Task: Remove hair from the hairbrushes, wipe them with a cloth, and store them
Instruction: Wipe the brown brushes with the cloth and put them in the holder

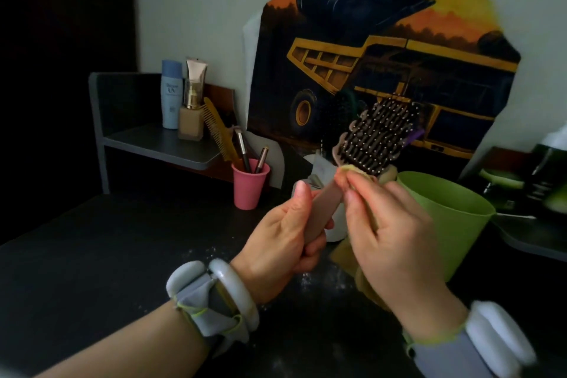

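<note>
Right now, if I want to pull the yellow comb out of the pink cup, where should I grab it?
Pinch the yellow comb on its upper end, coming from above and the left. It leans up-left out of the pink cup, its lower end buried beside two makeup brushes, so only the upper end is free.

Open dark tabletop point(92, 255) at left, green tub point(445, 209) blocking right (pink cup point(250, 182) behind)

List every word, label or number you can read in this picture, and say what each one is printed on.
"UV": on the blue bottle on the shelf.
A brand word stands above "UV" on the same bottle; too blurred to read.
Small print lower on that bottle: too small to read.
Gold-capped tube, foundation bottle, hairbrush: no readable text.
</note>
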A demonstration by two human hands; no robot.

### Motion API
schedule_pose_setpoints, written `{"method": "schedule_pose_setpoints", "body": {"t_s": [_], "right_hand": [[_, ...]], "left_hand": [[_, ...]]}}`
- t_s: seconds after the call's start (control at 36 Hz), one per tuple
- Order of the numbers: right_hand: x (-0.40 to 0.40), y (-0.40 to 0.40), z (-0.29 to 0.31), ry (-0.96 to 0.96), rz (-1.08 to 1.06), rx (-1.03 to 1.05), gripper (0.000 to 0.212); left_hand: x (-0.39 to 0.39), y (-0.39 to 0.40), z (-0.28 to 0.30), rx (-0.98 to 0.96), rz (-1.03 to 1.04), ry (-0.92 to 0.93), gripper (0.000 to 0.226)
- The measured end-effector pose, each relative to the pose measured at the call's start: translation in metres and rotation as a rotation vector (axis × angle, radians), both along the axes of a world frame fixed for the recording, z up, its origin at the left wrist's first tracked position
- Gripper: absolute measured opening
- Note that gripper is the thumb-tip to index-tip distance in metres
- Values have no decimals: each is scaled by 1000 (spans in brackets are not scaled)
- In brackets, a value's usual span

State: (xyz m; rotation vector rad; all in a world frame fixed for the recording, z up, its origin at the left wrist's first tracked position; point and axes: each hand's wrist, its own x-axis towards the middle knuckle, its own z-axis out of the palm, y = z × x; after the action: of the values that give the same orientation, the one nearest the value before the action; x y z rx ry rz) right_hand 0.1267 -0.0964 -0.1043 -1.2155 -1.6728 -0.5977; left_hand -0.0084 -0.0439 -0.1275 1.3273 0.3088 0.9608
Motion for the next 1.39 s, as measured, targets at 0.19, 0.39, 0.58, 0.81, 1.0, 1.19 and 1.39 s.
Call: {"method": "schedule_pose_setpoints", "body": {"t_s": [0.19,0.39,0.58,0.81,1.0,1.19,1.39], "right_hand": [[-20,-2,-11,-104,88,-183,31],[-15,-1,-7,-66,6,-90,28],[-2,1,1,-29,-129,-106,26],[-10,2,0,23,-126,-74,33],[-17,1,-1,106,-78,-30,29],[-13,1,-6,132,-150,-97,25],[-3,-1,-8,87,-46,-58,24]], "left_hand": [[-1,4,-1,-14,43,-41,58],[1,3,1,-24,18,-63,54],[1,4,-3,96,39,103,27],[1,-1,-2,148,187,42,28],[0,-1,-3,104,215,-28,28],[-6,2,0,34,236,-26,29],[-4,0,6,-32,210,-38,25]]}}
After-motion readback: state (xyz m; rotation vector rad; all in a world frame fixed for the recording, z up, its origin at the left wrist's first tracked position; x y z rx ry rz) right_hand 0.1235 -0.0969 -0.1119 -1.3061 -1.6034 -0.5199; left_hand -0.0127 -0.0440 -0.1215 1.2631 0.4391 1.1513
